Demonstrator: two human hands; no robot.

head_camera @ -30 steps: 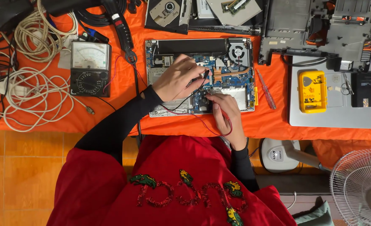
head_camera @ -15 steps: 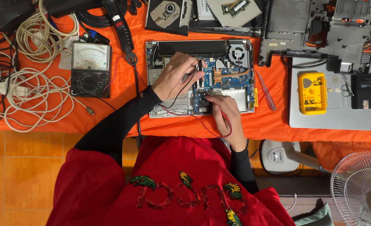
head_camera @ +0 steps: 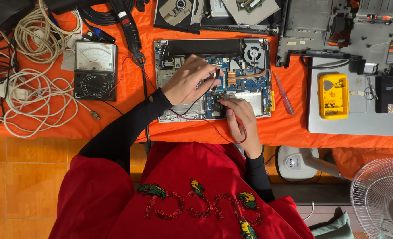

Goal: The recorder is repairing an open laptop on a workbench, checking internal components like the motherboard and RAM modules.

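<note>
- Left hand (head_camera: 188,79) pinching black probe (head_camera: 216,79) over opened laptop base (head_camera: 178,66), centre frame.
- Right hand (head_camera: 241,116) gripping red probe lead (head_camera: 218,132), tip on blue motherboard (head_camera: 254,76).
- Analog multimeter (head_camera: 95,71) upper left.

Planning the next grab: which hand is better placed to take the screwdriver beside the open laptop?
Right hand, likely: it sits nearer the screwdriver, on the same side. The left hand is farther away.

We see the opened laptop base (head_camera: 214,79) lying flat on the orange surface, blue circuit board exposed, fan at its top right corner, a black probe (head_camera: 217,79) and red probe (head_camera: 232,116) touching the board's middle
</note>
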